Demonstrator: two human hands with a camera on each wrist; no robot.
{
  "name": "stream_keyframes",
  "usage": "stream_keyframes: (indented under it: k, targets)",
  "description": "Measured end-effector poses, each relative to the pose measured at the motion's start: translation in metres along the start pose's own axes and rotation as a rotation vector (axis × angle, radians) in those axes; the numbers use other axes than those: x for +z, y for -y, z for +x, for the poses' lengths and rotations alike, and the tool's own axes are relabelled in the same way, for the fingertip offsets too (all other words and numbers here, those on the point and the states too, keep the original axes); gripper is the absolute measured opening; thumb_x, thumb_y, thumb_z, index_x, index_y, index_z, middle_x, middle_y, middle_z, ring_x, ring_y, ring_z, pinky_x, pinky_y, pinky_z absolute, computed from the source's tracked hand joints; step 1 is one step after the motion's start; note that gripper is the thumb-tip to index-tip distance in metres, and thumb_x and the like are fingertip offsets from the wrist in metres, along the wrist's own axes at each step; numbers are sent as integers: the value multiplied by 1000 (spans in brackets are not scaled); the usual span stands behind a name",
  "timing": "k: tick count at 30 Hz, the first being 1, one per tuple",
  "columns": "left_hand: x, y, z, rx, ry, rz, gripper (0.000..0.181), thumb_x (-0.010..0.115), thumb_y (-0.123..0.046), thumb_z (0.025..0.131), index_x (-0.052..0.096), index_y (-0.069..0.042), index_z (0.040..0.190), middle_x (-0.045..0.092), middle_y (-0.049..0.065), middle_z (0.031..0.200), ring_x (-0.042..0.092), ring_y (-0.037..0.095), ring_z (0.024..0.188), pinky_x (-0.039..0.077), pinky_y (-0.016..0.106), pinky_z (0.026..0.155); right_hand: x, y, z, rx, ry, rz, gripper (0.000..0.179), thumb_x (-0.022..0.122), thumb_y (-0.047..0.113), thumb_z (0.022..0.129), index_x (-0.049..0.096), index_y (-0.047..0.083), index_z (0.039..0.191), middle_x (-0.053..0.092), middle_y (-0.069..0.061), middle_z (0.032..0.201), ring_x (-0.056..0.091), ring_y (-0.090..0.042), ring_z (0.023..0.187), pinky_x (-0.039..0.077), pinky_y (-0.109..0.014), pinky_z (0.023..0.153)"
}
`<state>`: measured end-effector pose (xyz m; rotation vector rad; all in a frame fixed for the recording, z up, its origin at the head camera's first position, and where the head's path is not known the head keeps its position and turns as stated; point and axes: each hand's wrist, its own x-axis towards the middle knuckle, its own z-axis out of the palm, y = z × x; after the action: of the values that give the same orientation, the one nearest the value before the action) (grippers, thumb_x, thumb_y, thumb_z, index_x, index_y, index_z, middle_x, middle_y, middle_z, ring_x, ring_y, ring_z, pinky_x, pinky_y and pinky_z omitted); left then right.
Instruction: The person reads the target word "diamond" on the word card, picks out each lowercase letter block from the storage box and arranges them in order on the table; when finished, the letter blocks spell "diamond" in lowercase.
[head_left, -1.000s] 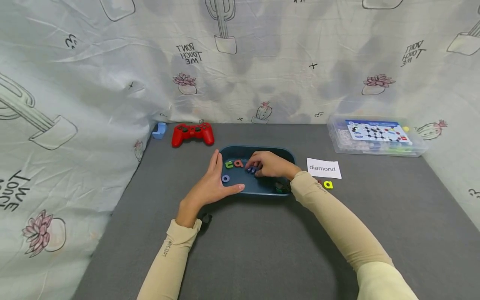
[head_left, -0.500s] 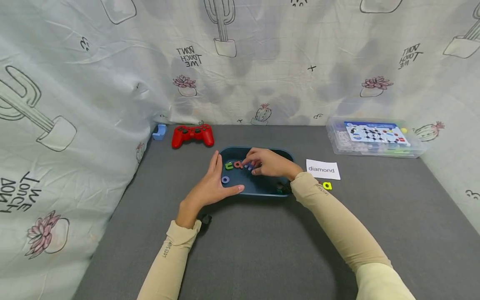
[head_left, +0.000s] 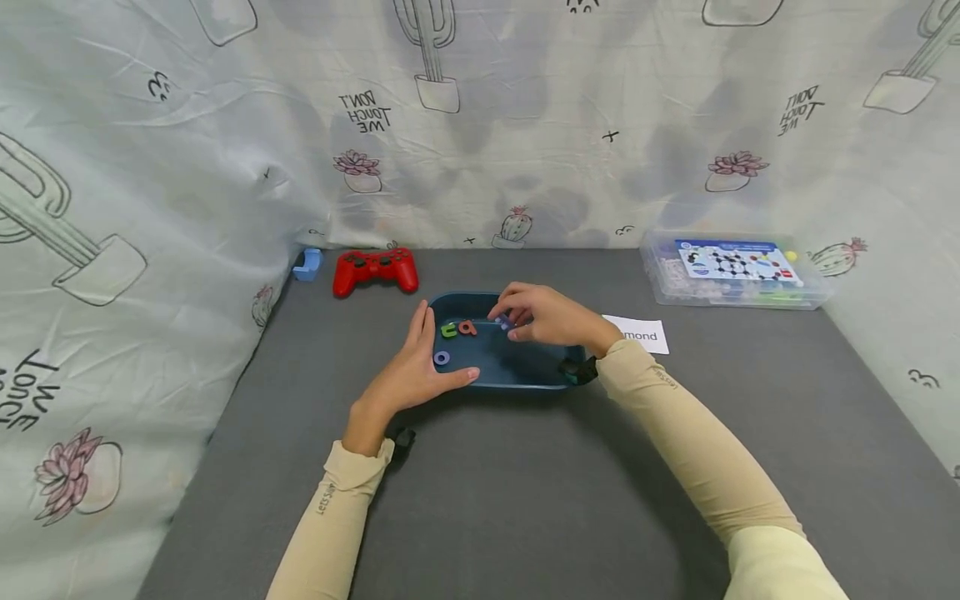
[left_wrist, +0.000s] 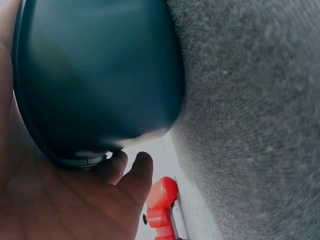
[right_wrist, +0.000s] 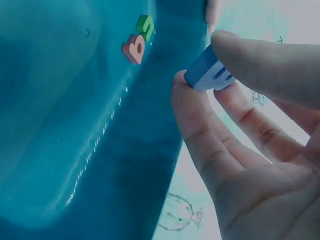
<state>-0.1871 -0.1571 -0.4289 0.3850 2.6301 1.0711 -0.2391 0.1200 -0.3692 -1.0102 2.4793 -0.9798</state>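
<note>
My right hand (head_left: 551, 317) pinches a small blue letter (right_wrist: 207, 72), which looks like an m, between thumb and fingertips over the back part of a dark blue tray (head_left: 487, 364). Fingers straight, my left hand (head_left: 408, 367) lies against the tray's left end, its thumb along the front rim. Inside the tray sit a green letter (head_left: 448, 331), a red letter (head_left: 467, 327) like an a, and a purple letter o (head_left: 442, 357). A white card (head_left: 647, 336) right of the tray is partly covered by my right wrist; "mond" shows on it.
A red game controller (head_left: 375, 271) and a light blue piece (head_left: 307, 264) are at the back left of the grey table (head_left: 480, 483). At the back right stands a clear plastic box (head_left: 735, 271) with a printed label. A patterned curtain (head_left: 525, 125) hangs behind.
The right hand has lifted the blue letter from beside the red one, up and slightly back. The yellow letter by the card is now hidden behind the right sleeve. The left hand stays put.
</note>
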Motion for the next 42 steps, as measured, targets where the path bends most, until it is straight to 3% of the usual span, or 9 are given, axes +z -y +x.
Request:
stream_keyframes:
  k: [11,22,28,32,42]
  targets:
    - [-1,2,0,-23,-8,11,134,78,-68,87,-9,-10,171,-19,3,178,10,40,162,27,65,122,-13,-7,-26,154,-144,195,26,76,-2,98,64,0,122,72,-14,116,74,-28,110,61,-44,91]
    - [0,3,1,-1,3,10,135,77,-70,87,-9,-10,171,-19,5,178,9,39,162,27,65,122,-28,-25,-62,235,-267,280,16,78,6,99,64,3,107,72,-11,123,75,-24,111,58,-35,86]
    - [0,2,0,16,-3,-12,134,77,-69,87,-9,-9,171,-19,4,178,7,36,163,25,64,123,-34,-35,-84,251,-301,270,22,78,9,100,73,5,121,73,-12,124,75,-26,106,59,-33,84]
    - [1,3,-1,18,-3,-20,134,78,-68,87,-9,-9,171,-19,4,178,6,36,163,25,64,123,-36,-41,-97,266,-304,257,30,76,12,101,74,8,131,72,-14,127,74,-30,107,61,-40,86]
    - [2,2,1,9,-3,-19,134,77,-69,87,-8,-9,171,-20,3,178,7,37,163,26,65,122,-33,-52,-125,288,-340,330,34,76,8,101,71,0,134,70,-19,134,74,-25,109,62,-37,89]
